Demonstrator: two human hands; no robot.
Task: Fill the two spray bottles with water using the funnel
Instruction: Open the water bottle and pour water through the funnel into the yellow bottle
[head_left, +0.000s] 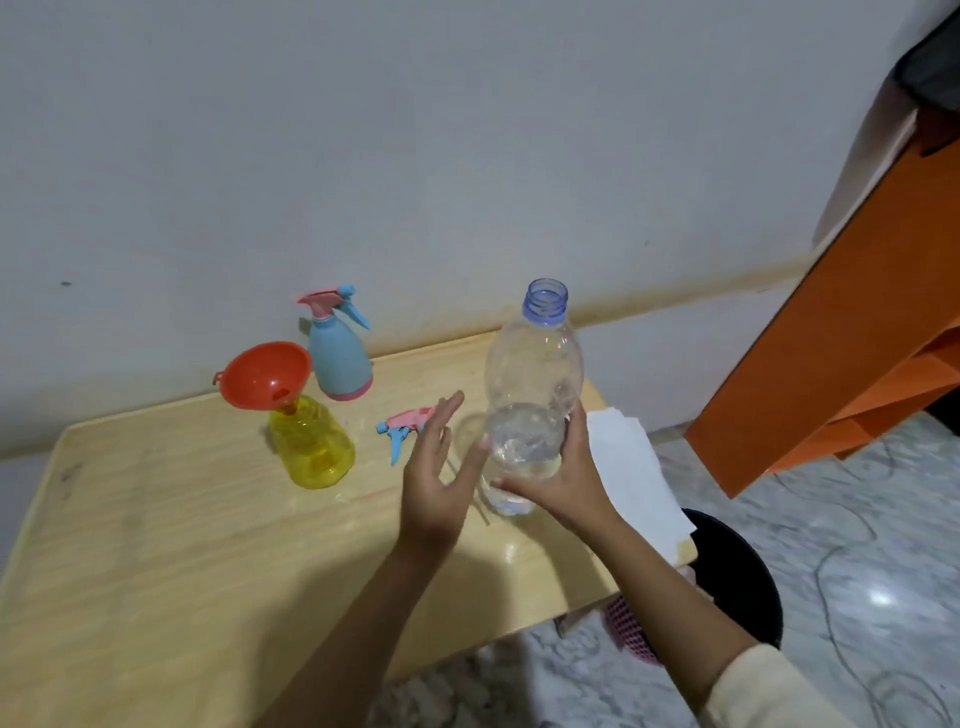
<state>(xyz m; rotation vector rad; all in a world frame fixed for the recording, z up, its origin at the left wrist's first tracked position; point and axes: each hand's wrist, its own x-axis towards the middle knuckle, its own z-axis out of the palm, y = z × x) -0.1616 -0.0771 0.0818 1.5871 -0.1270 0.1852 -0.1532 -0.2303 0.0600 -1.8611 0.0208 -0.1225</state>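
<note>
Grip status: right hand (563, 470) is wrapped round the lower body of the water bottle (530, 374), with the thumb across the front and the fingers curled along the far side. Left hand (434, 467) grips nothing. Its fingers are straight and spread, the palm faces the bottle, and the thumb tip lies at the bottle wall.

- Table (156, 545): light wood, set against the wall, and carries every task item.
- Water bottle: clear and uncapped. Its long axis is near vertical and the blue threaded mouth points up. Water occupies the lower portion. The base sits at the table surface near the right edge, but contact cannot be confirmed.
- Yellow spray bottle (314, 447): upright, left of the hands, with its head removed.
- Blue spray bottle (340, 361): upright, behind the yellow one and near the wall. Its head is fitted and the nozzle points right.
- Funnel (262, 376): orange, with its spout seated in the yellow bottle's neck and its bowl leaning left.
- Loose spray head (408, 422): lies on the table between the yellow bottle and the left hand, nozzle pointing left.
</note>
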